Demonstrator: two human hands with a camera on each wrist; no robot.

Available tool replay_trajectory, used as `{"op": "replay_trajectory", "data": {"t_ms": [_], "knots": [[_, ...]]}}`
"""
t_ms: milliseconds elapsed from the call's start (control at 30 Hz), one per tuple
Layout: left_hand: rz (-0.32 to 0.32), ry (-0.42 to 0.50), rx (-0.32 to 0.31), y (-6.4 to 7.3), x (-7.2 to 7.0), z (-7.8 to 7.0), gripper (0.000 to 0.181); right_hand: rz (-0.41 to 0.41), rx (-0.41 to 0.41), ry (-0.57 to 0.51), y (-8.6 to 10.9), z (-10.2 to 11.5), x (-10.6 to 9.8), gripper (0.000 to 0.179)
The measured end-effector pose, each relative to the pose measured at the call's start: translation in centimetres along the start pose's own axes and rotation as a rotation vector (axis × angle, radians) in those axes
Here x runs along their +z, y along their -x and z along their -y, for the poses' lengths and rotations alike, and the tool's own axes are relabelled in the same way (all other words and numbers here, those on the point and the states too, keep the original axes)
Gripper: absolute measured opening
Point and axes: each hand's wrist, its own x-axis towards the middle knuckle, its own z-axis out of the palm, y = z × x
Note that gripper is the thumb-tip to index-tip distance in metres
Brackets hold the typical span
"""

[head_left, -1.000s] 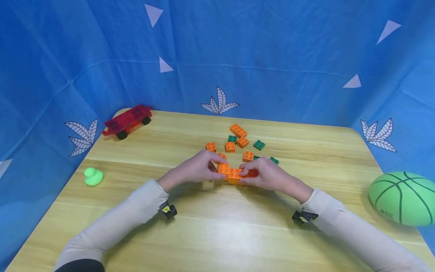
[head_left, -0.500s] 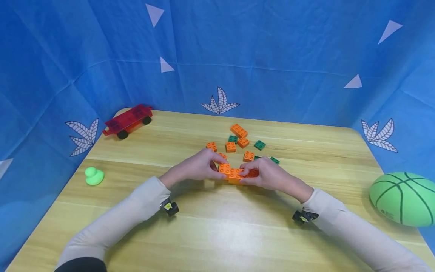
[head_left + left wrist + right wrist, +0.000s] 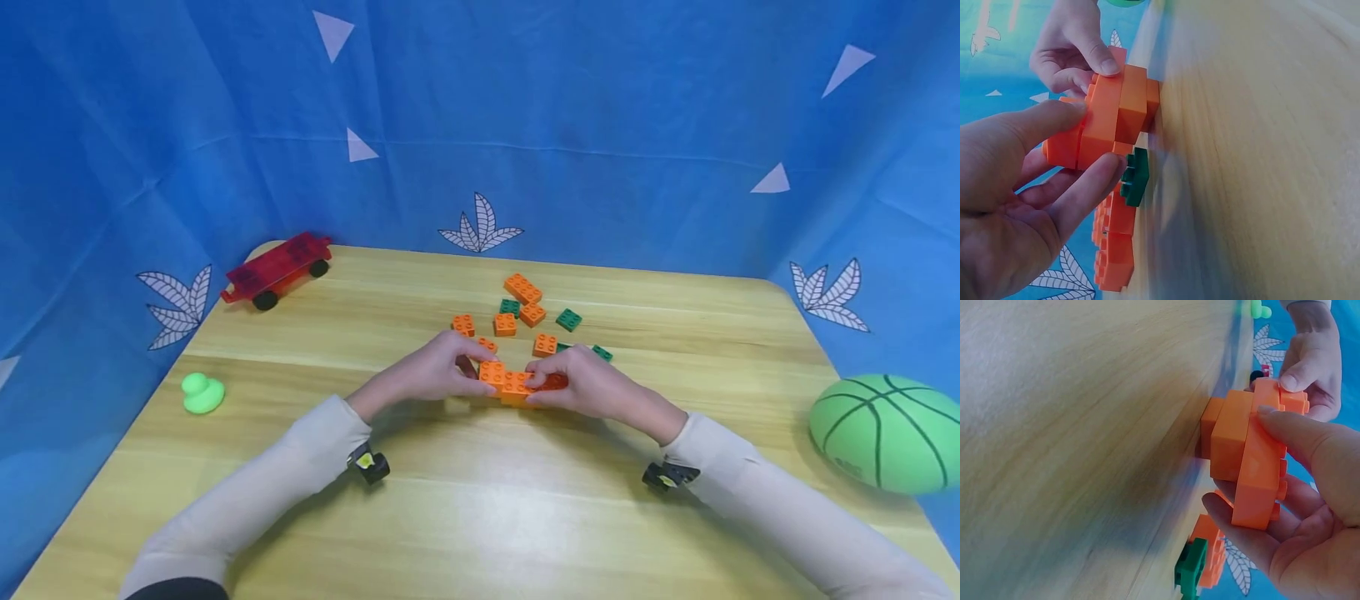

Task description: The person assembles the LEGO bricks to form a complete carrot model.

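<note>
Between both hands stands a stack of orange toy building bricks, narrow at the bottom, with a long brick [image 3: 1257, 469] across its upper part. At the left end of the long brick, a small square brick [image 3: 491, 371] sits on its studs. My left hand [image 3: 442, 367] pinches that small brick between thumb and fingers. With thumb and fingers my right hand [image 3: 588, 383] grips the right part of the long brick. The right wrist view shows the lower bricks [image 3: 1230, 434] below it, close over the table. Fingers cover part of the stack's right end in the head view.
Beyond the hands lie several loose orange bricks [image 3: 522, 288] and flat green bricks [image 3: 568, 319] on the wooden table [image 3: 450, 517]. A red wheeled toy wagon [image 3: 277, 268] stands back left, a green duck [image 3: 202, 393] left, and a green ball [image 3: 885, 433] at the right edge.
</note>
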Motion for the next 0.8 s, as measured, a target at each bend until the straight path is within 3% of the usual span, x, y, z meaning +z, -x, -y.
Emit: {"op": "replay_trajectory", "data": {"t_ms": [800], "knots": [[-0.02,0.029,0.002,0.46,0.39,0.57,0.044,0.018,0.011,-0.013,-0.45,-0.06,0.17,0.005]]}}
